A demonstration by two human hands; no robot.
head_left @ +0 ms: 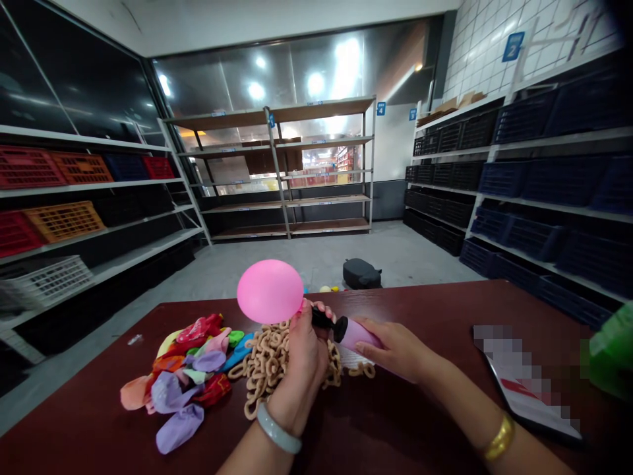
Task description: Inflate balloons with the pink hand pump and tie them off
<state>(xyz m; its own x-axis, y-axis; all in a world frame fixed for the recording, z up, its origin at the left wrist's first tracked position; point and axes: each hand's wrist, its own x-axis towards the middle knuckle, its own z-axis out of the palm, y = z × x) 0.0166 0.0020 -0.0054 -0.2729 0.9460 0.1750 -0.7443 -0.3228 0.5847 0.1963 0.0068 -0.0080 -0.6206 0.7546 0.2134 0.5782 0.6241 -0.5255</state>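
A partly inflated pink balloon [270,291] sits on the black nozzle of a small pink hand pump [352,332]. My left hand [306,359] is closed around the balloon's neck at the nozzle. My right hand [395,349] grips the pump's pink body just to the right. Both hands hover above a tan plastic chain [264,369] heaped on the dark red table [420,310]. A pile of limp balloons in several colours [190,376] lies to the left of my left hand.
A booklet or card [534,396] lies on the table at right, beside a green object [613,356] at the edge. Shelving with crates lines both walls. A black bag [361,273] sits on the floor beyond the table.
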